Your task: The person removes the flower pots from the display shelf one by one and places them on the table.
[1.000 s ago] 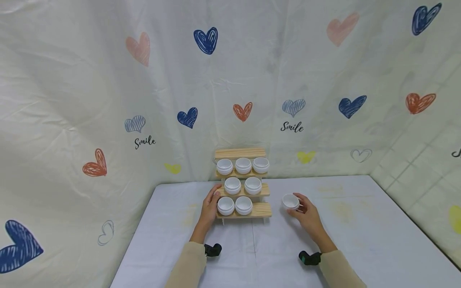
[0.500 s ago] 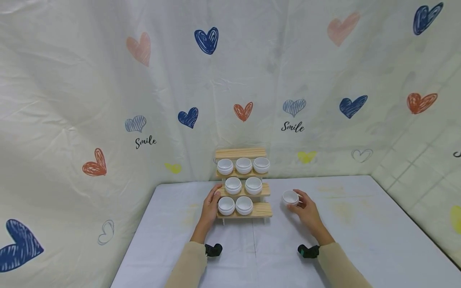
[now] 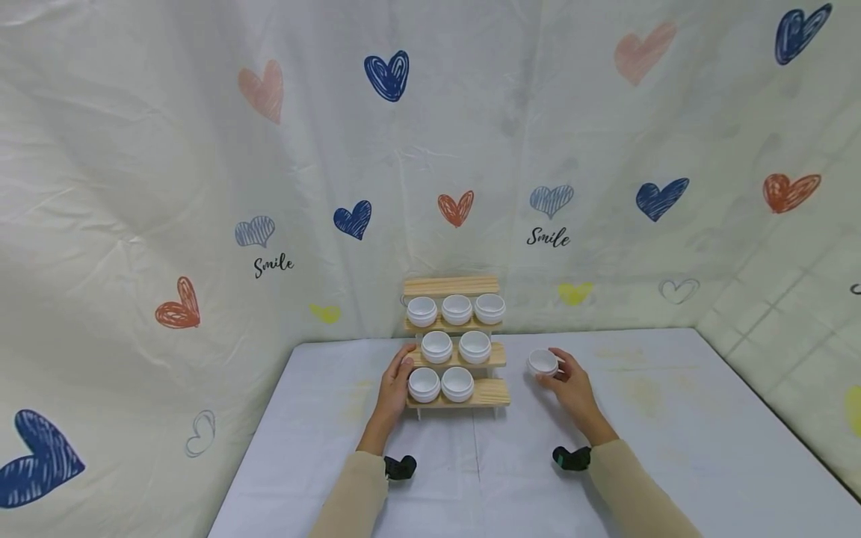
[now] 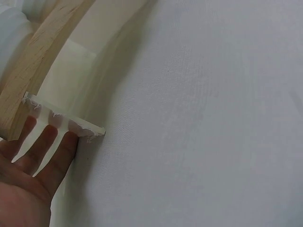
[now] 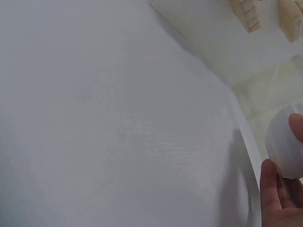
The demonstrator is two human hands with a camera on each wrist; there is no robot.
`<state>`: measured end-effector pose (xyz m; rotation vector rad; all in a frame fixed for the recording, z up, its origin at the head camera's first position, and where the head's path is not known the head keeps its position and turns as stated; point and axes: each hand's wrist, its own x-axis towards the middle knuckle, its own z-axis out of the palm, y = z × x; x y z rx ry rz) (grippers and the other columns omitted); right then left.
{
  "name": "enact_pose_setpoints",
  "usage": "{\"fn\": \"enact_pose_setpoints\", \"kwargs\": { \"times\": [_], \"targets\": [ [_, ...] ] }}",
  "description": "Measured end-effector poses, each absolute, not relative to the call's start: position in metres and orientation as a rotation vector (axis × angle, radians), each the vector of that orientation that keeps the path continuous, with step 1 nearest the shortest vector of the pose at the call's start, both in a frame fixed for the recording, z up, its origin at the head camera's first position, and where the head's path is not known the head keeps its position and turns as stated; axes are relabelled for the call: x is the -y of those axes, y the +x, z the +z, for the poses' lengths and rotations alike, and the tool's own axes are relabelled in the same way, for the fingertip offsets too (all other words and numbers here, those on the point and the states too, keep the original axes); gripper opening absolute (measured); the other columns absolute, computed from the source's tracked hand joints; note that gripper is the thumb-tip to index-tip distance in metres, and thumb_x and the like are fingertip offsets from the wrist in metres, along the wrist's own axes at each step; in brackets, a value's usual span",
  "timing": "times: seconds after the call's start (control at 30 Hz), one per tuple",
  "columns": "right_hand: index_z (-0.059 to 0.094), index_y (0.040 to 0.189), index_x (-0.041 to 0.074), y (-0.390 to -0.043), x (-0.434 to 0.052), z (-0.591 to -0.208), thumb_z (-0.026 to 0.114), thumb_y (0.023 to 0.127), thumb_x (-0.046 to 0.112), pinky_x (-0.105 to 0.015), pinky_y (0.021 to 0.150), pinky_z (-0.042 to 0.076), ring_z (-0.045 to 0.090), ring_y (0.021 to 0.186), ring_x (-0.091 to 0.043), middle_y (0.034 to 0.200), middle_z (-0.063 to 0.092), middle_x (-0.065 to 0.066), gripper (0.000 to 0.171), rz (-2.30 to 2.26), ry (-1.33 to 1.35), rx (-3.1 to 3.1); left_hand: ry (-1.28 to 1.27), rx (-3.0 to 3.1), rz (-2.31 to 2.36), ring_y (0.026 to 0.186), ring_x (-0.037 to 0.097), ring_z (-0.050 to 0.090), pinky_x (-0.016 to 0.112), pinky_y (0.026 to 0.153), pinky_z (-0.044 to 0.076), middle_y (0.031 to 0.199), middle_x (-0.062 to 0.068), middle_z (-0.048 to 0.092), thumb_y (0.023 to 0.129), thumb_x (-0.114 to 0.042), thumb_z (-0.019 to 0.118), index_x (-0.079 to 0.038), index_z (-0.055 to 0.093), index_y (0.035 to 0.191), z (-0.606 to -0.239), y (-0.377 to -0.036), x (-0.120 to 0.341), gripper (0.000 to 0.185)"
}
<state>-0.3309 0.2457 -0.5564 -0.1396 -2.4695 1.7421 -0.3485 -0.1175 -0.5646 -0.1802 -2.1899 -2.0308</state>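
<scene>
- The right hand point(image 3: 570, 388) pinches a small white bowl point(image 3: 542, 362) between thumb and fingers, just right of the wooden stepped rack point(image 3: 484, 392) near the far edge of the surface point(image 3: 673, 418).
- The left hand point(image 3: 393, 385) rests with near-straight fingers against the rack's left end, steadying it.
- Judged step: carrying the bowl toward the rack; next it needs lifting over to a free spot on a shelf.
- The head view shows seven bowls on the rack; the right wrist view shows only the bowl's side point(image 5: 284, 146) and fingertips point(image 5: 270, 189).
</scene>
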Motion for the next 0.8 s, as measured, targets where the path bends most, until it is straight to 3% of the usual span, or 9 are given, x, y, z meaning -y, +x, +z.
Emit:
{"fn": "enact_pose_setpoints", "kwargs": {
  "times": [0.33,0.8],
  "targets": [
    [0.036,0.157,0.008,-0.341,-0.245,-0.557,0.072,0.095,0.010,-0.009,0.079,0.046,0.057,0.122,-0.032,0.146,0.052,-0.028,0.071,1.743,-0.154,2.464,-0.184,2.158,-2.082,0.156,0.027,0.029,0.054,0.127,0.016,0.161,0.002,0.045,0.110,-0.035,0.046,-0.022,0.050,0.151,-0.562,-0.348,0.118,0.044],
    [0.037,0.155,0.005,-0.352,-0.247,-0.555,0.072,0.095,0.008,-0.010,0.077,0.047,0.059,0.115,-0.028,0.142,0.054,-0.030,0.070,1.732,-0.126,2.469,-0.192,2.181,-2.037,0.155,0.027,0.031,0.054,0.126,0.020,0.159,0.001,0.047,0.109,-0.040,0.045,-0.027,0.053,0.148,-0.563,-0.346,0.117,0.042]
  ]
}}
